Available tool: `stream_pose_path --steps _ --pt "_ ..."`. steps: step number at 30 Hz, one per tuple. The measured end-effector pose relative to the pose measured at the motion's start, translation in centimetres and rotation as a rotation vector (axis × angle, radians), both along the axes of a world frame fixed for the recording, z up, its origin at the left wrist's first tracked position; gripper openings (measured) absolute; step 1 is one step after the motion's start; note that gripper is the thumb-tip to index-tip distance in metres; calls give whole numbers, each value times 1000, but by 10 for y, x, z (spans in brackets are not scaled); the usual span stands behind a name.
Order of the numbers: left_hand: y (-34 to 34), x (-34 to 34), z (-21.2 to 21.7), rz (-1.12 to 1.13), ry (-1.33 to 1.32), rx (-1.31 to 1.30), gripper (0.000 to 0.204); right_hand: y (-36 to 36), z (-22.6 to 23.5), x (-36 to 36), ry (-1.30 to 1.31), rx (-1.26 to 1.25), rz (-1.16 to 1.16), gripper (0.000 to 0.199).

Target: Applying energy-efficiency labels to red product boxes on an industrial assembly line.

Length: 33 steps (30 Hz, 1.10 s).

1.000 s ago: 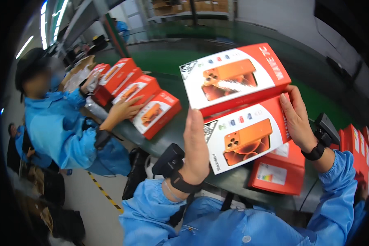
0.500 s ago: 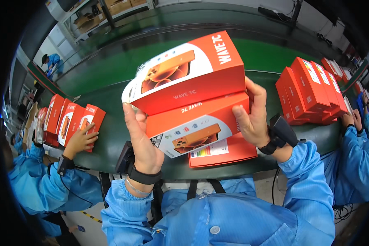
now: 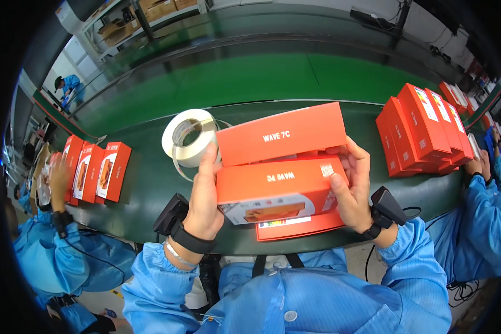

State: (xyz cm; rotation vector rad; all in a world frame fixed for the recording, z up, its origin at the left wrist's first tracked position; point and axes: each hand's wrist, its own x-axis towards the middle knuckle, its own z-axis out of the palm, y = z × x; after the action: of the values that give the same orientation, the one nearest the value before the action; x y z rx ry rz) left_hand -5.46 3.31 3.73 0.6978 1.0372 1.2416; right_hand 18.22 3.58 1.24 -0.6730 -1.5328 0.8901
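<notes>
dark green bench (image 3: 150, 183), green conveyor belt (image 3: 250, 78), shelving (image 3: 145, 14) behind.

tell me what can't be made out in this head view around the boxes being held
- Lowest orange box: mostly covered by the two held boxes; only its front edge shows.
- Left hand fingertips: hidden behind the upper box.
- Roll of white tape: its right side is hidden by the upper box and the left hand.
- Stack of orange boxes on the right: how many cannot be counted, as they overlap near the bent rim.
- Right hand palm: hidden against the front box.
</notes>
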Motion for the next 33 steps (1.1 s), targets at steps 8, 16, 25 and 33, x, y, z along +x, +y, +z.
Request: stream_pose_path --steps 8,16,25,33 --pt "-3 18 8 -17 171 -156 65 -13 1 12 119 -254 -28 46" --pt "12 -8 8 -180 287 -201 95 13 23 45 98 -929 42 53" --pt "77 -15 0 -403 419 -314 105 95 33 57 -444 -1137 114 98" --pt "49 11 -3 -530 500 -52 96 78 -24 92 -126 -455 45 60"
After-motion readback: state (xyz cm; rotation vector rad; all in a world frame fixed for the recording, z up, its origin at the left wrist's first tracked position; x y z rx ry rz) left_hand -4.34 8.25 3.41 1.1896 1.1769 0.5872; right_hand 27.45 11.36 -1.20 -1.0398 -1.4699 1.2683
